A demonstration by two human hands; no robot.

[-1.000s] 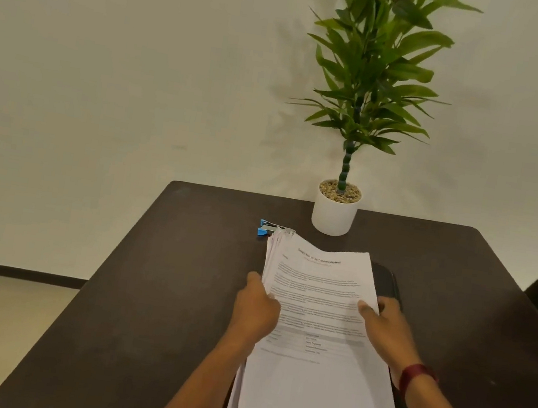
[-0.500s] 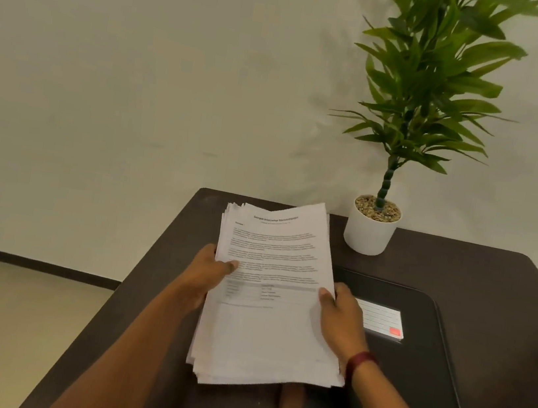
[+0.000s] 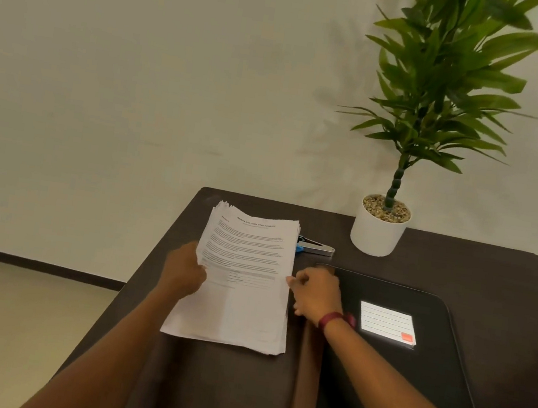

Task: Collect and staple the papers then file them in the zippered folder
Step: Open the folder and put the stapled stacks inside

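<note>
Head view. A stack of papers (image 3: 243,279), printed side up with the text in its upper half, sits at the centre of the frame on a dark table (image 3: 493,270); its lower edge rests on the tabletop, and the sheets at its upper end are slightly fanned. The left hand (image 3: 183,271) grasps the stack at mid-height on its left edge, the fingers curled round the sheets. The right hand (image 3: 315,295) sits against the right edge at about the same height, its fingers curled and one fingertip touching the paper; whether it pinches any sheets cannot be told. A dark red wristband (image 3: 331,319) circles the right wrist. A blue and metal stapler (image 3: 317,247) lies on the table just beside the stack's upper right corner, its left end hidden behind the paper. The black zippered folder (image 3: 441,394) lies closed and flat in the right part of the frame, to the right of the stack and partly under the right forearm; it bears a white lined label (image 3: 386,320) with a small red patch at its lower right corner. A potted plant (image 3: 379,233) in a white pot stands above the folder near the table's far edge, its leaves filling the upper right of the frame against a pale wall (image 3: 139,82)
</note>
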